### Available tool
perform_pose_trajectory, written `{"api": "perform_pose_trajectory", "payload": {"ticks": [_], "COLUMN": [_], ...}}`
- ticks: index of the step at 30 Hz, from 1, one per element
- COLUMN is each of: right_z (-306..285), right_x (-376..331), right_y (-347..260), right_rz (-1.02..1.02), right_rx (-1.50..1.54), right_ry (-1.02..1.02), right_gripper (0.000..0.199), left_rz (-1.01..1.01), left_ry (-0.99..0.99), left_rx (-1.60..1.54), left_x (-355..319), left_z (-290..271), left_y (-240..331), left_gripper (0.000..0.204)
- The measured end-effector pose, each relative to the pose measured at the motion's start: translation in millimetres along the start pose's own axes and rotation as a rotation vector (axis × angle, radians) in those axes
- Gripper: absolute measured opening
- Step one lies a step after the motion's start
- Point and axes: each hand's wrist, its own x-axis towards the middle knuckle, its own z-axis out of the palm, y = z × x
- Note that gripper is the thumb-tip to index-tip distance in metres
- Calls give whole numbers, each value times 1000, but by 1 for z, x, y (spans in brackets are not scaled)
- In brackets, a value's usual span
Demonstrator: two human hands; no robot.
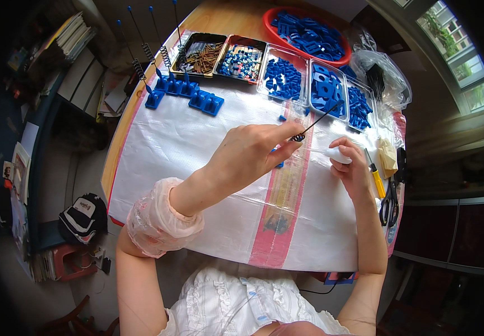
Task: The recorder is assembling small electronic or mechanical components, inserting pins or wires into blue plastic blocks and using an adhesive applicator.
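Observation:
Above the middle of the table my left hand pinches a thin black rod with a coil spring at its lower end; the rod slants up to the right. Beside it on the right, my right hand is closed around a small white squeeze bottle, whose thin nozzle points left toward the coil. A small blue plastic part lies on the sheet, partly hidden by my left hand. At the far left stand several blue plastic bases, some with upright spring rods.
Along the far side sit trays of screws, nuts and blue parts. A red basin of blue pieces stands behind. At right lie a yellow-handled screwdriver, black scissors and a plastic bag.

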Motion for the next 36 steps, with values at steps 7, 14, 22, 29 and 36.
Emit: {"api": "perform_pose_trajectory", "payload": {"ticks": [7, 14, 22, 29, 36], "right_z": [-1, 1, 2, 0, 2], "right_x": [1, 1, 0, 0, 0], "right_y": [1, 2, 0, 1, 0], "right_rz": [-3, -8, -10, -18, -21], "right_rx": [-13, -35, -45, -48, -43], "right_ry": [16, 8, -1, 15, 18], "right_gripper": [23, 23, 23, 23, 23], "left_rz": [-4, -3, -4, -7, -20], "left_ry": [-5, 11, -1, -4, -20], "left_rx": [-11, -18, -14, -9, -12], "left_x": [0, 0, 0, 0, 1], "left_z": [1, 1, 0, 0, -1], "left_y": [-1, -1, -1, -1, 0], "left_gripper": [21, 20, 20, 21, 20]}}
